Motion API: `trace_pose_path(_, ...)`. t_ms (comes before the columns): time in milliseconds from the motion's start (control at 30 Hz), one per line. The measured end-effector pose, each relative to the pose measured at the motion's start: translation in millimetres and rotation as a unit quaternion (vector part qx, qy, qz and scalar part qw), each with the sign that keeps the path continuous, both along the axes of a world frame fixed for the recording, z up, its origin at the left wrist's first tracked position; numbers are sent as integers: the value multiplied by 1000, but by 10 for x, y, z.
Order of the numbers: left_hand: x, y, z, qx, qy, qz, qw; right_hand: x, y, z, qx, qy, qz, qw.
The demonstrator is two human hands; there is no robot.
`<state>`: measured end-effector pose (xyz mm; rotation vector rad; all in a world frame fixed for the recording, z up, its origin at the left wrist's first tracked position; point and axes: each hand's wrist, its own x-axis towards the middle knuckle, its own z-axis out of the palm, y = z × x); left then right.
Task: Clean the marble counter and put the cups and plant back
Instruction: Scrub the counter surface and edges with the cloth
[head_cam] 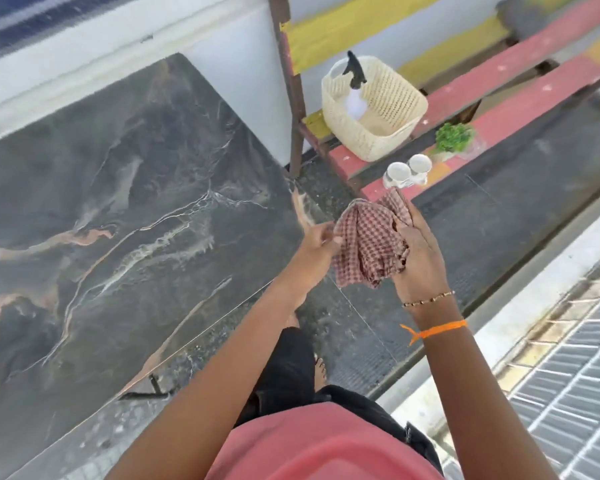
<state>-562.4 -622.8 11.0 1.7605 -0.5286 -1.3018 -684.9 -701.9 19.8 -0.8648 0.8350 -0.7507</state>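
right hand [417, 251] grips a bunched checked cloth [371, 242]; left hand [317, 239] pinches its near-left edge, beside the right edge of the bare marble counter [118, 209]. two white cups [407, 171] and a small plant [453, 137] wait on the red bench [520, 98] to the far right, near a woven basket [374, 109] holding what may be a spray bottle [354, 81]. step: wiping or finishing; next, carry the cups back.

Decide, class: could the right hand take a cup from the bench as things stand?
Probably not yet: the right hand grips the checked cloth, so it has no free fingers. Otherwise the cups stand unobstructed on the bench just beyond.
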Motion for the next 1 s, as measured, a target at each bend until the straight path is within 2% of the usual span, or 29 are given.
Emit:
trace_pose_path(67,-59,-291,-64,-1,64,-4,998,-66,-216,44,2,-23,-4,1000)
trace_pose_path(100,-90,-433,-75,-16,122,17,992,-95,-334,66,0,-28,-5,1000)
trace_pose_path(167,-135,-716,-90,-48,235,57,969,-137,-587,116,-38,-15,5,999)
trace_pose_path(200,-146,-845,-98,-49,253,62,964,-141,-704,143,-72,6,19,997)
trace_pose_path(300,-144,-1257,-115,-13,200,73,977,-115,-1094,178,-152,64,40,986)
trace_pose_path(400,-64,-1701,-159,-5,158,82,984,-50,-1516,166,-143,88,49,985)
trace_pose_path(500,26,-2064,-152,-29,221,87,971,48,-1873,149,-117,89,81,986)
trace_pose_path(633,160,-2429,-145,-72,312,99,942,272,-2133,42,-126,151,148,969)
trace_pose_path(767,324,-2624,-230,-116,341,112,926,372,-2318,9,-174,139,211,952)
trace_pose_path(833,422,-2666,-260,-126,348,128,920,368,-2535,-4,-152,115,135,972)
trace_pose_path(900,537,-2721,-272,-127,368,154,908,394,-2804,-105,-124,173,36,976)
trace_pose_path(933,585,-2744,-286,-134,381,159,901,423,-2932,-136,-97,215,37,971)
trace_pose_path(1000,656,-2817,-310,-144,400,162,891,540,-3152,-165,9,218,146,965)
